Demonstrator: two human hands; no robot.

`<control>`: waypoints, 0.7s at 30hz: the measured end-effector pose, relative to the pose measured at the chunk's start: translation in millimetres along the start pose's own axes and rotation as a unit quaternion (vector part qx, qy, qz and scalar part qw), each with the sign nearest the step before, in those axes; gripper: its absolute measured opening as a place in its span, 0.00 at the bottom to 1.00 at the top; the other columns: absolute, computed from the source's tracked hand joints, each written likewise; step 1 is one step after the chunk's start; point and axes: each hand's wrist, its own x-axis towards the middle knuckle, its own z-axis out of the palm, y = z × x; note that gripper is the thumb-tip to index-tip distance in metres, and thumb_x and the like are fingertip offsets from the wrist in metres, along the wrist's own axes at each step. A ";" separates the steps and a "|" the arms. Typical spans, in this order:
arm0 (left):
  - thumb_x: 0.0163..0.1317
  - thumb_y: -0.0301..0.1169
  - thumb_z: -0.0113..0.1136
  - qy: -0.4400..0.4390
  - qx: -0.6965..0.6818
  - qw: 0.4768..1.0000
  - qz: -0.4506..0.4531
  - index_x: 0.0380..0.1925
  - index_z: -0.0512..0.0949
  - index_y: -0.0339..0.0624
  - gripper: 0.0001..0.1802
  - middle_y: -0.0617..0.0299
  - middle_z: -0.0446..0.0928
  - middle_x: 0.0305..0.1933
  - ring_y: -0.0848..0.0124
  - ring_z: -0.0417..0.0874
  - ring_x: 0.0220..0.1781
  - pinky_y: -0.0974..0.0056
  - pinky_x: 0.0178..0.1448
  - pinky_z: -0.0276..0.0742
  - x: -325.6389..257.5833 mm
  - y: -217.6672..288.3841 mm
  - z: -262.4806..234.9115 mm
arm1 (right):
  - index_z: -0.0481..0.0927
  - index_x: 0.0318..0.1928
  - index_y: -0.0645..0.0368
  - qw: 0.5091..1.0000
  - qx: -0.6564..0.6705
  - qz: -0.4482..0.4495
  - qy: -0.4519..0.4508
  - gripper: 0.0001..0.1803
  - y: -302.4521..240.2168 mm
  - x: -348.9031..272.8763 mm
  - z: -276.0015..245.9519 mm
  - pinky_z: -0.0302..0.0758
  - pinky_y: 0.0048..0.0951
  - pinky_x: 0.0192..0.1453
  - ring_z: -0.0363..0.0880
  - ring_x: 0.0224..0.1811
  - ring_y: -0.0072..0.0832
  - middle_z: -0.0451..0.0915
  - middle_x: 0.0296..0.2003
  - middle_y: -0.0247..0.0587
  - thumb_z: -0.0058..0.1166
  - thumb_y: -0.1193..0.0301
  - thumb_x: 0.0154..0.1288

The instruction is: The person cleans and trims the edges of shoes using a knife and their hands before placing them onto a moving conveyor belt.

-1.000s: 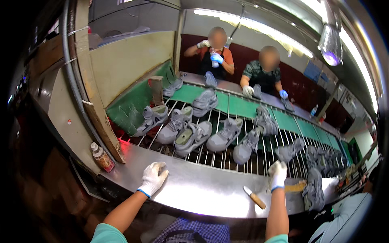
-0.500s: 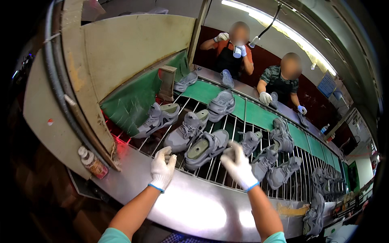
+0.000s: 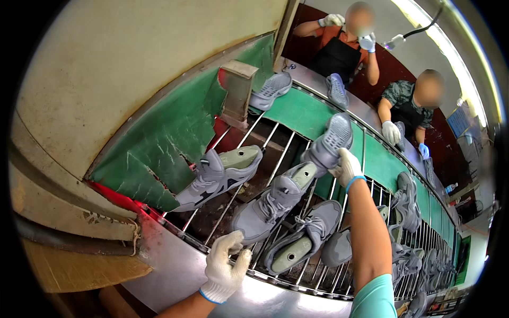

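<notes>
My right hand (image 3: 347, 168), in a white knit glove with a blue cuff edge, reaches across the rack and closes on the end of a grey shoe (image 3: 330, 142). Its ridged sole faces up; part of the grip is hidden. Close to the toe of a laced grey sneaker (image 3: 266, 209), my gloved left hand (image 3: 227, 267) is open, thumb and fingers apart. A green form with a hole sits in that sneaker's opening. Nearer me lies another grey sneaker (image 3: 305, 238), and further left one more (image 3: 220, 175) rests against a torn green flap.
The curved metal-rod conveyor (image 3: 212, 225) carries several more grey shoes to the right. Green sheeting (image 3: 297, 111) covers its far side. A beige panel (image 3: 132, 69) and green flap (image 3: 159, 132) stand at left. Two co-workers (image 3: 344, 53) handle items behind the far bench.
My right hand has moved forward from beside the near sneaker to the sole-up shoe. The left hand stays low by the laced sneaker's toe. The view has shifted closer and leftward.
</notes>
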 end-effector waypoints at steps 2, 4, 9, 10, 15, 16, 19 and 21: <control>0.67 0.20 0.68 0.006 0.000 1.000 0.002 0.63 0.79 0.32 0.24 0.51 0.82 0.57 0.66 0.87 0.47 0.62 0.55 0.85 -0.3 -0.2 -1.5 | 0.80 0.55 0.55 0.999 0.033 0.011 -0.009 0.20 -2.6 -11.7 -2.7 0.84 0.44 0.45 0.80 0.33 0.33 0.82 0.41 0.38 0.56 0.55 0.73; 0.66 0.20 0.69 0.007 -0.010 1.000 0.014 0.64 0.79 0.33 0.25 0.52 0.83 0.56 0.67 0.87 0.46 0.62 0.54 0.84 -0.6 3.5 1.9 | 0.80 0.55 0.52 0.995 0.102 0.002 -0.011 0.20 -6.4 -30.6 -22.7 0.83 0.42 0.47 0.84 0.39 0.31 0.84 0.44 0.37 0.54 0.52 0.76; 0.68 0.26 0.73 0.022 0.003 1.000 0.021 0.66 0.79 0.35 0.27 0.53 0.83 0.59 0.66 0.87 0.48 0.62 0.52 0.87 -6.2 -10.4 10.0 | 0.73 0.71 0.57 0.976 -0.001 -0.184 -0.117 0.28 -6.2 -167.4 -51.1 0.84 0.40 0.51 0.86 0.50 0.32 0.85 0.52 0.40 0.55 0.60 0.77; 0.69 0.26 0.72 0.003 -0.043 0.999 -0.015 0.67 0.77 0.35 0.28 0.53 0.83 0.60 0.67 0.86 0.49 0.64 0.53 0.87 -4.3 -6.7 7.3 | 0.70 0.76 0.58 0.960 -0.063 -0.254 -0.096 0.32 3.4 -202.4 -54.1 0.85 0.41 0.52 0.87 0.52 0.33 0.86 0.55 0.42 0.56 0.63 0.75; 0.78 0.43 0.67 -0.230 -0.450 0.850 -0.146 0.83 0.55 0.35 0.45 0.46 0.75 0.73 0.57 0.80 0.70 0.55 0.75 0.77 -39.2 44.6 -3.9 | 0.66 0.79 0.64 0.948 -0.105 -0.299 -0.033 0.41 96.6 -437.7 -91.2 0.85 0.43 0.62 0.88 0.54 0.48 0.83 0.60 0.59 0.65 0.68 0.68; 0.77 0.42 0.67 -0.231 -0.359 0.902 -0.060 0.84 0.52 0.35 0.47 0.47 0.73 0.74 0.57 0.78 0.72 0.54 0.77 0.75 -62.3 58.9 -9.9 | 0.67 0.78 0.67 0.950 -0.120 -0.284 -0.047 0.42 119.3 -475.2 -93.4 0.86 0.43 0.62 0.88 0.54 0.49 0.83 0.59 0.61 0.67 0.67 0.67; 0.73 0.29 0.64 -0.194 -0.265 0.939 -0.104 0.83 0.51 0.34 0.45 0.47 0.71 0.76 0.56 0.75 0.75 0.50 0.81 0.71 -154.2 88.9 -28.7 | 0.60 0.79 0.71 0.878 -0.270 -0.366 -0.148 0.41 196.6 -552.2 -102.3 0.83 0.42 0.63 0.83 0.59 0.41 0.78 0.61 0.57 0.65 0.69 0.73; 0.70 0.21 0.60 -0.167 -0.268 0.937 -0.151 0.84 0.49 0.34 0.46 0.47 0.71 0.76 0.57 0.78 0.72 0.52 0.81 0.71 -161.2 87.8 -61.2 | 0.61 0.77 0.73 0.911 -0.222 -0.144 -0.318 0.41 181.3 -575.5 -115.5 0.83 0.39 0.61 0.84 0.55 0.36 0.79 0.61 0.56 0.66 0.66 0.75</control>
